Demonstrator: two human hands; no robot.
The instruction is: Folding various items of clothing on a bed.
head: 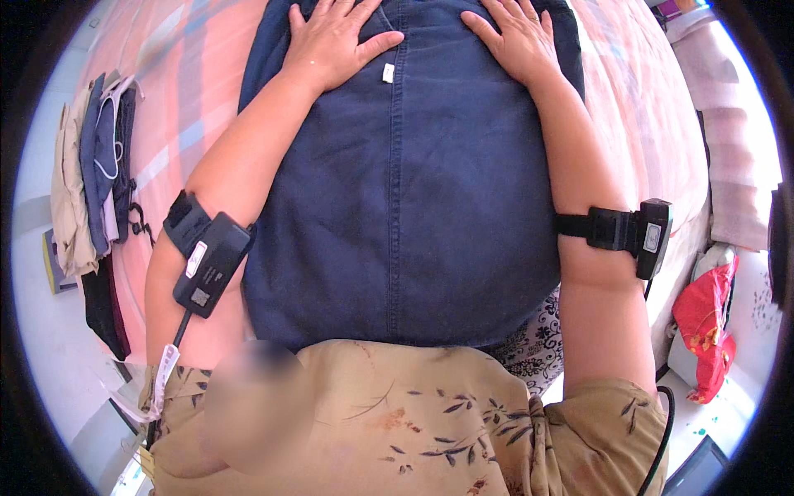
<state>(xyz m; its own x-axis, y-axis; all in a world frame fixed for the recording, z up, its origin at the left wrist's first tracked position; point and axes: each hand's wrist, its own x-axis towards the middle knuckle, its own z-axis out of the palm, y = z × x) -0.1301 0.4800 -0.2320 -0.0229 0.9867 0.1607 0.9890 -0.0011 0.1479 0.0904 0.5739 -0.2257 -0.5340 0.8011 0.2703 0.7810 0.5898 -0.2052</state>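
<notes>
A navy-blue cloth garment [471,186] with a stitched seam [394,204] down its middle lies spread in front of me. Its far end runs past the top of the picture. My left hand [335,43] rests palm down on its upper left part, fingers spread, thumb reaching the seam. Just below that thumb a small white tag [388,73] shows beside the seam. On the upper right part my right hand [513,34] is also palm down with fingers apart. Some fingertips of both hands are cut off by the picture's top edge. Neither hand grips anything.
Under the garment is a bed with a pink checked sheet [167,105]. Several folded clothes [93,180] lie along its left edge. To the right are a striped pale cloth [735,173] and a red bag-like item [707,328]. A black cable [667,434] hangs by my right sleeve.
</notes>
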